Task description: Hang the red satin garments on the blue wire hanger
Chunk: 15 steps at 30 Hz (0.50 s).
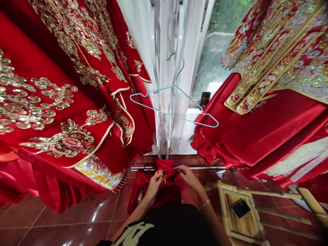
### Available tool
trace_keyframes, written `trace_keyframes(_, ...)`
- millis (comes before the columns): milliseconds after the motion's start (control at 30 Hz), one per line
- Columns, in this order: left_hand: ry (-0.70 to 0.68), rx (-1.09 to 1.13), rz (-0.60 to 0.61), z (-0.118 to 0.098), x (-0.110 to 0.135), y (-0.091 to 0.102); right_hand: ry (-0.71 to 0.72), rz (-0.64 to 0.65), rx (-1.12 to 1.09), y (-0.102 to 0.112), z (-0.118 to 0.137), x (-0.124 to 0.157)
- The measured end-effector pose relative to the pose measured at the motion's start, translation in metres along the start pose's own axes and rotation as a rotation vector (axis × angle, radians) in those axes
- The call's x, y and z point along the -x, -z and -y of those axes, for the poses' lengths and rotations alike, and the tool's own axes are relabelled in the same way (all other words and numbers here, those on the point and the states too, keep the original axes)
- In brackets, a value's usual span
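A plain red garment (164, 186) hangs bunched low in front of me. My left hand (155, 181) pinches its upper edge, fingers closed on the fabric. My right hand (189, 177) grips the same bunched edge just to the right; a thin bracelet shows on that wrist. Above the hands a light blue wire hanger (176, 102) hangs empty before a white curtain (174, 61).
Red robes with gold embroidery hang at the left (64, 102) and at the right (276, 89). A bamboo stool (246, 218) at the lower right carries a dark phone (240, 208). Another phone (205, 99) leans on the window sill. Glossy brown floor tiles (64, 218) lie below.
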<state>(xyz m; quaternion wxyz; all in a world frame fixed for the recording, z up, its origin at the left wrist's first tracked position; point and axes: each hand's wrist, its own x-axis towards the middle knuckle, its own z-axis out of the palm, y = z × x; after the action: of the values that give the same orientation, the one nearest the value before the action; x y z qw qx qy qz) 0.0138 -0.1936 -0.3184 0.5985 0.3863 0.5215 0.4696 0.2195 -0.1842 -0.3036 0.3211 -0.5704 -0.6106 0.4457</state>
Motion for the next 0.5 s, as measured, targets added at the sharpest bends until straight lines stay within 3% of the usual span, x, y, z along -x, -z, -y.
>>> trace_keyframes(67, -0.001, -0.035, 0.03, 0.003, 0.003, -0.002, 0.033, 0.213, -0.18, -0.015, 0.004, -0.006)
trace_keyframes(133, -0.006, -0.057, 0.044, 0.004, 0.005, -0.002, 0.045, 0.297, -0.303, -0.029, 0.007, -0.01)
trace_keyframes(400, -0.11, -0.239, 0.063, 0.01, 0.011, 0.007, 0.129, 0.121, -0.51, -0.05, 0.002, -0.005)
trace_keyframes(500, -0.137, -0.251, 0.017, 0.014, 0.009, 0.009, 0.155, 0.092, -0.588, -0.056, -0.001, -0.003)
